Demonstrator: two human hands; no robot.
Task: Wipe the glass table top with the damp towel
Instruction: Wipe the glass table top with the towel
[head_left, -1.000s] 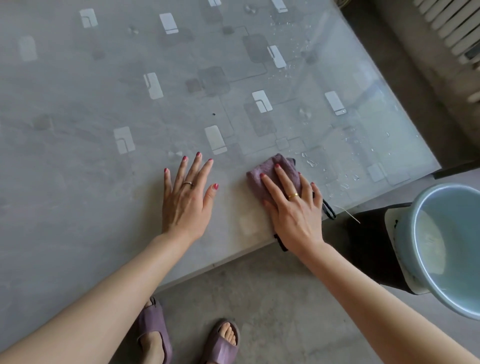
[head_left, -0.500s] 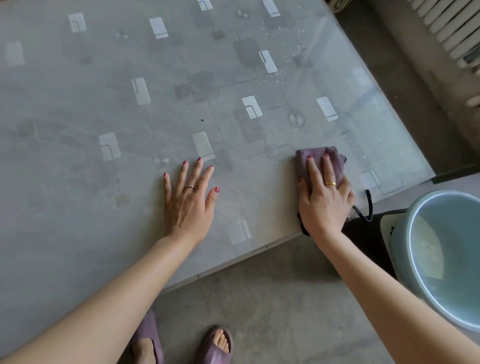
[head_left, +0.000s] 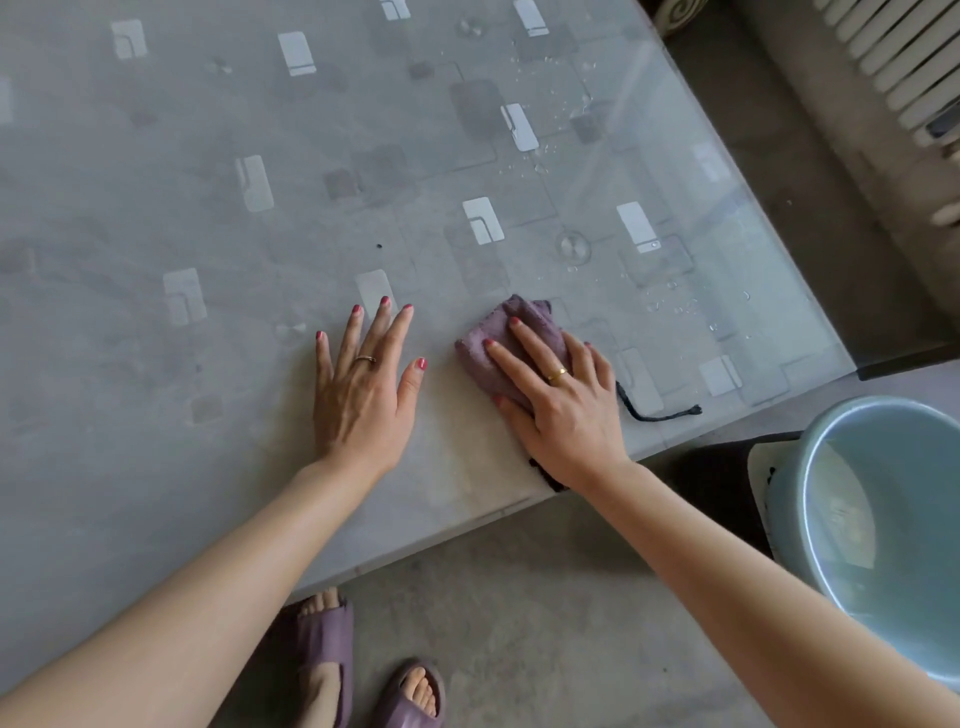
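The glass table top (head_left: 208, 218), grey with pale square patterns, fills the upper left of the head view. My right hand (head_left: 558, 397) presses flat on a folded purple towel (head_left: 501, 338) near the table's front edge; a black cord (head_left: 657, 414) trails from the towel to the right. Palm down with its fingers spread, my left hand (head_left: 366, 387) rests on the glass just left of the towel and holds nothing. Water drops (head_left: 680, 306) lie on the glass to the right of the towel and further back.
A light blue basin (head_left: 883, 525) stands on a dark stool at the right, below the table corner. A white radiator (head_left: 898, 57) is at the top right. My feet in purple slippers (head_left: 317, 654) stand on the concrete floor by the front edge.
My right hand slid the towel right toward the table corner, then back left to near my left hand. The left hand stayed planted.
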